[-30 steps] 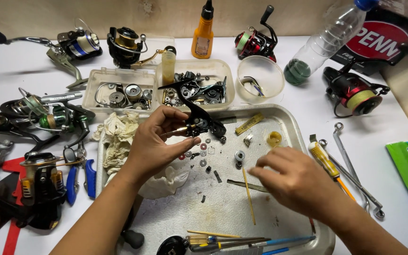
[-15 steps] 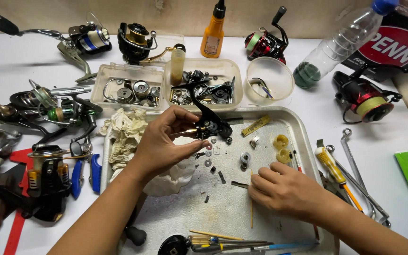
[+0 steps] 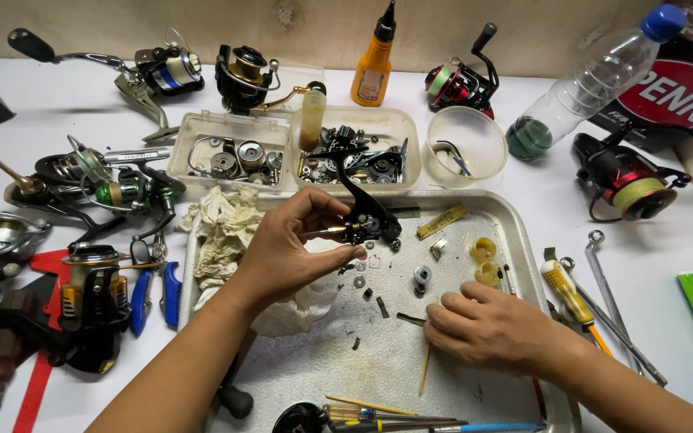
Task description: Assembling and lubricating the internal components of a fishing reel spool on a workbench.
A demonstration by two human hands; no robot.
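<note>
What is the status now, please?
Left hand holds black reel body above tray. Right hand flat on tray, over thin stick. Nothing blocking.

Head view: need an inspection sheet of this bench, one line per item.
Surface: white table with a metal tray in the middle, scuffed and greasy.
Job's things: black reel body held over the tray; washers and small parts loose on the tray beneath it.
Clutter: fishing reels around the edges, two parts tubs, orange oil bottle, clear bottle, wrenches, stained rag.
Hands: left hand pinches the reel body; right hand rests flat on the tray, over a thin wooden stick.
Cables: nothing seen.
Surroundings: beige wall behind the table.
</note>
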